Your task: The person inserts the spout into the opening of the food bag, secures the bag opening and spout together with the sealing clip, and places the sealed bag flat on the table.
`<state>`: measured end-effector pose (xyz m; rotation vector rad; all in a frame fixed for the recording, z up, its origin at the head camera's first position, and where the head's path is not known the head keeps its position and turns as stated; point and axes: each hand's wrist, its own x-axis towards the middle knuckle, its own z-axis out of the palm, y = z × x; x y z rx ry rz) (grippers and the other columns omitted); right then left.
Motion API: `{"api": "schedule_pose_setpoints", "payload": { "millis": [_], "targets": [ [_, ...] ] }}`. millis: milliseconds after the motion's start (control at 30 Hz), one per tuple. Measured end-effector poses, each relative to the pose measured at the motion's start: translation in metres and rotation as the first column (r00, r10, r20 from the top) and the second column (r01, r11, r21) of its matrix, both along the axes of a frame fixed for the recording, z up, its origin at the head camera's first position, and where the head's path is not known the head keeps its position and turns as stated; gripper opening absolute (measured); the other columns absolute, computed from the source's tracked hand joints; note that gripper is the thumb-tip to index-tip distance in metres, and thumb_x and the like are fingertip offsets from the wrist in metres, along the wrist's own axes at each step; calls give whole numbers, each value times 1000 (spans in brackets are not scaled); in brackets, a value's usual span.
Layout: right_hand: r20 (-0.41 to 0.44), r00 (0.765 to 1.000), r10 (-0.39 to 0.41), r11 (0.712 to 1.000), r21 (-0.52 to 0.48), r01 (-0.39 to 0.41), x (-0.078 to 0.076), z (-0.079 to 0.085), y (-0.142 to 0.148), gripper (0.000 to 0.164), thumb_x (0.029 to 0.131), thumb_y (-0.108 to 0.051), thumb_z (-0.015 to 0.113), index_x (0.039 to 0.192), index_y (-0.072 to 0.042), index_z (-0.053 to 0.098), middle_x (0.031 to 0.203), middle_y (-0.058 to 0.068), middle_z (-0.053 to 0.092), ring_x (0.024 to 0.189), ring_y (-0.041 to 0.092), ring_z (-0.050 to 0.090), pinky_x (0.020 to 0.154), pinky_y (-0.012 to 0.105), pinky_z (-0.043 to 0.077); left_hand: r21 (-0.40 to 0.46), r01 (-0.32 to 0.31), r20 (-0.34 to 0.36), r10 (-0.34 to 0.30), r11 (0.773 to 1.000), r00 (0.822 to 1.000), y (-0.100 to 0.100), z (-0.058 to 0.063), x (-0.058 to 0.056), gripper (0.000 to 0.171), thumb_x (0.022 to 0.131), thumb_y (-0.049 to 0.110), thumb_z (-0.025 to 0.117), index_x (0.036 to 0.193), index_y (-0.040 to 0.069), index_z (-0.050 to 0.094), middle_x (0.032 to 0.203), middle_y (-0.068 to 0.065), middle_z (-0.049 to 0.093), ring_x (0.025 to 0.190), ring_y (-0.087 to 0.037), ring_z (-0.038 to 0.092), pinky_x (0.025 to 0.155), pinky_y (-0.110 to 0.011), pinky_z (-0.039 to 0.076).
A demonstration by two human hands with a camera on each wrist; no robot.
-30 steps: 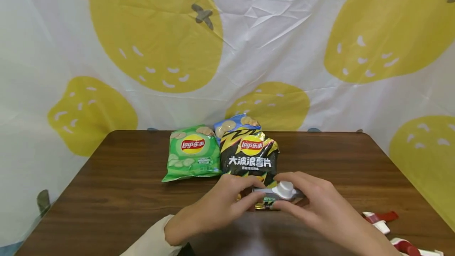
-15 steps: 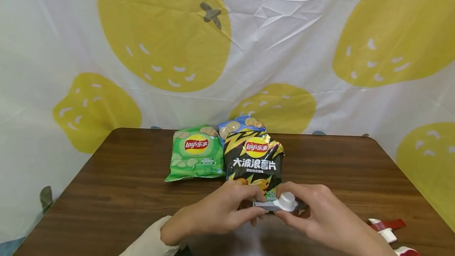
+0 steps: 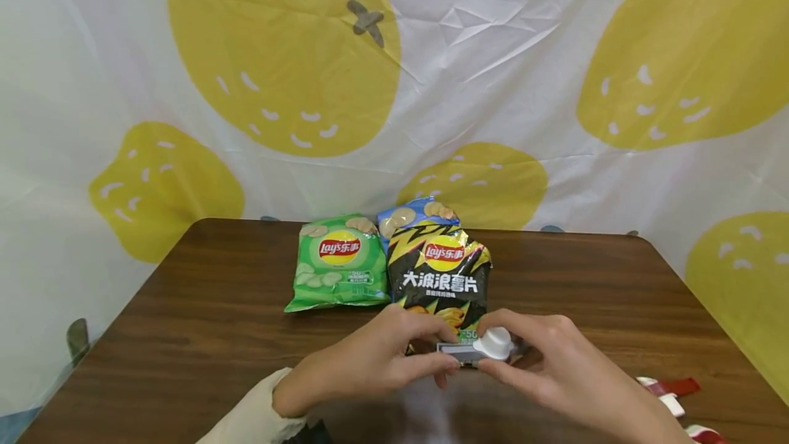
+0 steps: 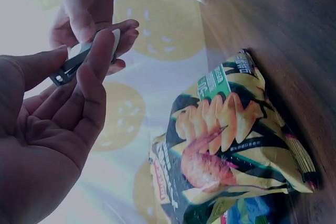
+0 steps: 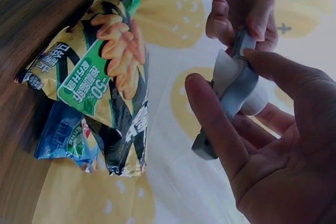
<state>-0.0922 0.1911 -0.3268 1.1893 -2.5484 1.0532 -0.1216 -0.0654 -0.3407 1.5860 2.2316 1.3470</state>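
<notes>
Evidently, the clip (image 3: pixel 472 352) is pinched by left hand (image 3: pixel 385 355) and right hand (image 3: pixel 551 362) near the black bag (image 3: pixel 439 283) (flanked by the green bag (image 3: pixel 339 269)).

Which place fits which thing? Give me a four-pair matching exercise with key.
1. Grey gadget with white knob
2. Green bag
3. Blue bag
4. Red-and-white items

A. Mostly hidden behind the black bag
B. At the head view's lower right
C. Pinched by left hand and right hand
D. Leftmost of three bags

Pairs: 1-C, 2-D, 3-A, 4-B
</notes>
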Motion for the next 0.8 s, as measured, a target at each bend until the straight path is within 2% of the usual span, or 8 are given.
{"api": "schedule_pose_setpoints", "payload": {
  "millis": [100,200,333,500,633,733,800],
  "targets": [
    [-13,999,-45,999,-4,45,-1,1,1,28,94,-18,70,120,-26,62,93,-13,67,77,2,63,62,20,55,15,-34,36,34,999,999,-2,2,-1,8,99,14,62,102,8,66,81,4,73,71,9,64,52,-19,48],
    [-54,997,-61,998,-1,61,-3,2,2,28,96,-13,67,120,-26,61,89,-15,65,73,0,61,62,19,53,31,-43,75,41,999,996,-3,3,-1,10,99,14,62,104,7,67,82,3,74,71,5,67,53,-19,47],
    [-77,997,-29,1000,-7,28,-4,3,3,27,96,-6,65,116,-23,61,89,-14,64,74,1,60,62,19,53,35,-38,127,33,999,991,-5,4,-2,14,98,17,64,108,9,68,82,2,74,73,3,67,59,-20,51],
    [-55,998,-21,999,22,22,-2,6,4,27,99,-9,61,119,-27,59,95,-16,63,80,3,62,69,21,53,59,-29,221,15,998,975,-8,7,-3,18,99,19,64,113,10,69,85,0,74,76,-4,69,66,-24,56],
    [-92,996,-21,998,56,26,-2,7,6,30,98,-10,61,120,-30,58,93,-19,62,80,1,60,72,19,48,70,-41,267,21,997,964,-9,8,-4,18,100,19,61,114,11,69,85,0,73,77,-10,70,69,-26,56],
    [-113,993,-15,997,67,23,-2,7,6,31,97,-8,63,120,-29,59,95,-20,61,80,0,59,73,17,47,59,-89,253,71,994,965,-9,7,-5,16,100,18,61,111,11,70,83,-1,72,74,-8,69,67,-26,55],
    [-108,994,-13,997,68,21,-3,7,6,31,97,-8,63,120,-29,59,96,-20,61,80,0,59,72,16,47,34,-142,174,134,989,976,-8,6,-5,14,100,16,61,109,12,70,80,3,70,70,-3,64,63,-23,53]
  ]
}}
